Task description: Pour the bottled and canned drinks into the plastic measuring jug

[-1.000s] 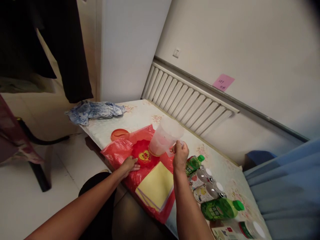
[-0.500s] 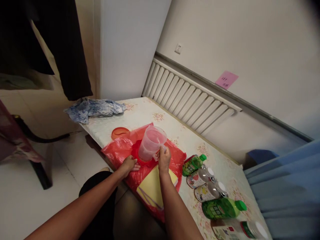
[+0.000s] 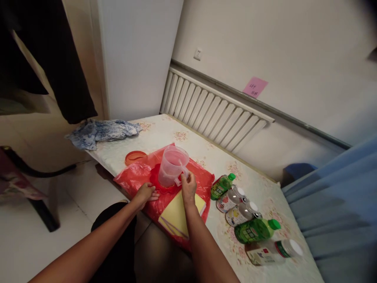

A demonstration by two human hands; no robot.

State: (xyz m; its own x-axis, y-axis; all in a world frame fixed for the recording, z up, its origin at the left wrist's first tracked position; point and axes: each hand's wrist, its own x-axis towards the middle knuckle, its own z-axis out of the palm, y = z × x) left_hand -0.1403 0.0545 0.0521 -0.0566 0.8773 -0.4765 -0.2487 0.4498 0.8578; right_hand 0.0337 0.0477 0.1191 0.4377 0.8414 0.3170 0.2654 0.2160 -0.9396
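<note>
A clear plastic jug (image 3: pixel 172 165) stands upright on a red round mat (image 3: pixel 156 184), which lies on a red plastic bag (image 3: pixel 135 179). My right hand (image 3: pixel 188 188) is closed round the jug's handle. Resting on the bag at the mat's near edge, my left hand (image 3: pixel 145 193) presses down with its fingers together and flat. A stack of yellow cloths (image 3: pixel 176 214) lies on the bag just under my right wrist.
An orange lid (image 3: pixel 135 157) sits behind the bag, a blue patterned cloth (image 3: pixel 100 131) at the table's far corner. Several bottles (image 3: pixel 244 216) lie in a row to the right. A radiator (image 3: pixel 212 114) runs along the wall. Blue fabric (image 3: pixel 335 212) borders the right side.
My right hand has lowered the tilted jug from the air and set it upright on the red mat. The left hand has stayed on the bag.
</note>
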